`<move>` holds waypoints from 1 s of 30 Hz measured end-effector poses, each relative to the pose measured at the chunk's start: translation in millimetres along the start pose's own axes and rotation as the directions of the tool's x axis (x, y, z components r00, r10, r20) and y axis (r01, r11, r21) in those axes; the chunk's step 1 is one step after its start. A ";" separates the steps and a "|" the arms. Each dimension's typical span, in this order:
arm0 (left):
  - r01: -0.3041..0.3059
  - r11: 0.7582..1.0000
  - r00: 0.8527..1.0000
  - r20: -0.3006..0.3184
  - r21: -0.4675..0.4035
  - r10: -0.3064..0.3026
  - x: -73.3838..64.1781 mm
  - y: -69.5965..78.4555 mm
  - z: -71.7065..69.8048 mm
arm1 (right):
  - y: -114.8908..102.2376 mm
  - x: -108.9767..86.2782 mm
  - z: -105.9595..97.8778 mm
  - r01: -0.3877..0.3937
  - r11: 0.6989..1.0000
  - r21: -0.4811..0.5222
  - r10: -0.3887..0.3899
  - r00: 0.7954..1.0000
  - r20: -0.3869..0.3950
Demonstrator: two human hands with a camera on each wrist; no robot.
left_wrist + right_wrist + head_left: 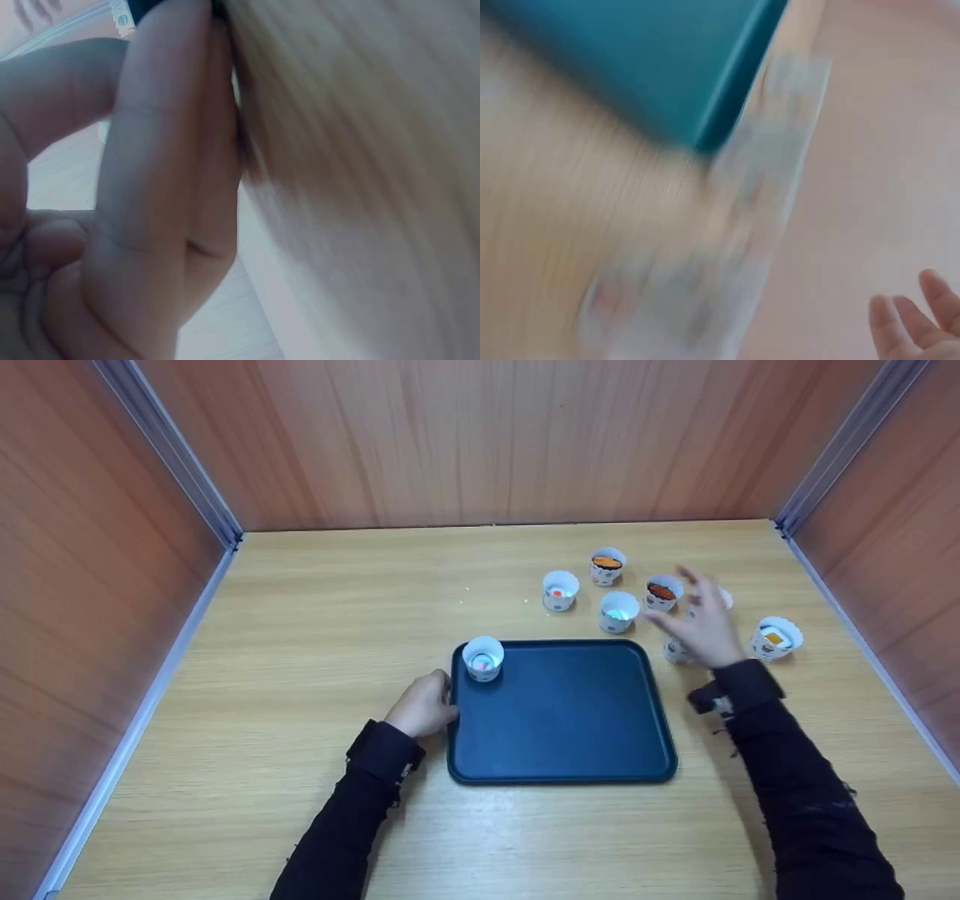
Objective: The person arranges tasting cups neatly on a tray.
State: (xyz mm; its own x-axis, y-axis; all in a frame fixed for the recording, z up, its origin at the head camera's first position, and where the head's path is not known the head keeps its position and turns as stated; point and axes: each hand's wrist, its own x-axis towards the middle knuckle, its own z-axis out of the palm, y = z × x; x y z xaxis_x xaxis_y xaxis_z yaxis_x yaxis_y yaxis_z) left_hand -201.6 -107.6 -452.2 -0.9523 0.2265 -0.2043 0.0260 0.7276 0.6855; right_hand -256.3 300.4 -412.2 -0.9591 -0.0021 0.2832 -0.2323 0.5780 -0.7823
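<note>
A dark teal tray (562,712) lies on the table, and my left hand (422,705) pinches its left edge between thumb and fingers. Bent fingers (157,150) of that hand fill the left wrist view, with the dark rim at the top. One paper cup (483,658) with pink and pale bits inside stands in the tray's back left corner. My right hand (701,622), fingers spread and holding nothing, is over the cups behind the tray's right side. It partly hides a cup (676,651) and another white cup (724,598). The right wrist view is blurred.
Around the right hand stand a cup with orange filling (607,566), one with reddish-brown filling (663,592), a mint one (619,611), one with red bits (560,590) and one with a yellow piece (776,638). Wooden panels (487,442) enclose the back and sides.
</note>
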 end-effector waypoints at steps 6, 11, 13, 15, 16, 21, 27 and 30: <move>0.005 1.000 1.000 -0.003 0.001 -0.005 0.2 -2.9 0.8 | 40.9 -5.8 -53.7 -0.154 0.988 -0.019 0.148 0.974 -0.174; 0.003 1.000 1.000 0.005 -0.006 -0.003 0.1 -2.5 1.0 | 67.3 -11.0 -78.6 -0.246 0.968 -0.046 0.230 0.946 -0.230; 0.001 1.000 1.000 0.009 -0.008 -0.001 0.0 -2.3 1.2 | 76.8 -13.4 -84.3 -0.277 0.959 -0.066 0.257 0.941 -0.222; -0.002 1.000 1.000 0.011 -0.006 0.002 -0.3 -2.2 1.3 | 85.4 -16.0 -87.7 -0.319 0.945 -0.078 0.297 0.932 -0.207; -0.005 1.000 1.000 0.011 -0.005 0.005 -0.4 -2.2 1.5 | 89.7 -17.2 -89.1 -0.343 0.936 -0.080 0.322 0.926 -0.196; -0.004 1.000 1.000 0.012 0.004 0.004 -0.5 -1.8 2.1 | 104.7 -21.1 -93.3 -0.462 0.884 -0.070 0.451 0.883 -0.132; 0.014 1.000 1.000 0.024 -0.003 -0.014 -0.7 -0.2 0.8 | 109.9 -20.9 -97.6 -0.514 0.853 -0.083 0.511 0.857 -0.058; 0.019 1.000 0.999 0.026 -0.009 -0.019 -0.7 0.3 0.1 | 110.9 -19.4 -98.8 -0.541 0.834 -0.111 0.541 0.840 -0.031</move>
State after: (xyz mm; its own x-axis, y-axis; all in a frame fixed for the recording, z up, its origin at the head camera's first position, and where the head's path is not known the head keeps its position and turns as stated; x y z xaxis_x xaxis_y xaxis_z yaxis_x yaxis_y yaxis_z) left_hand -200.9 -107.5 -451.9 -0.9445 0.2292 -0.2353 0.0049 0.7261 0.6875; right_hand -247.5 445.2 -449.7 -0.9267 0.3361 -0.1683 0.3432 0.5740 -0.7435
